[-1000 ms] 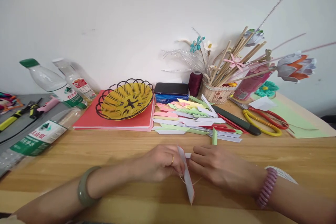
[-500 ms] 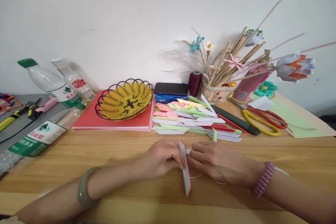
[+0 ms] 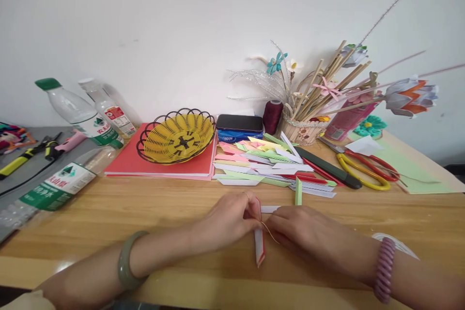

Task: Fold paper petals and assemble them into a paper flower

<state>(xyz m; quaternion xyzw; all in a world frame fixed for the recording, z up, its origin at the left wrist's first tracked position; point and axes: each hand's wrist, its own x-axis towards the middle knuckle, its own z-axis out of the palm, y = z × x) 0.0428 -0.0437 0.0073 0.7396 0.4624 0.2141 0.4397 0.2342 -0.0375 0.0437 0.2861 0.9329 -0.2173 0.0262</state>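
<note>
A folded paper strip with red edging stands near the wooden table's front edge, pinched between left hand and right hand, with a heap of coloured paper strips beyond.

The upper part of the folded paper strip is covered by the fingers of the left hand and right hand; where the thin thread ends cannot be told. Far left of the left hand, the lying bottle and the tools are cut by the frame edge. Both forearms leave the bottom edge.
</note>
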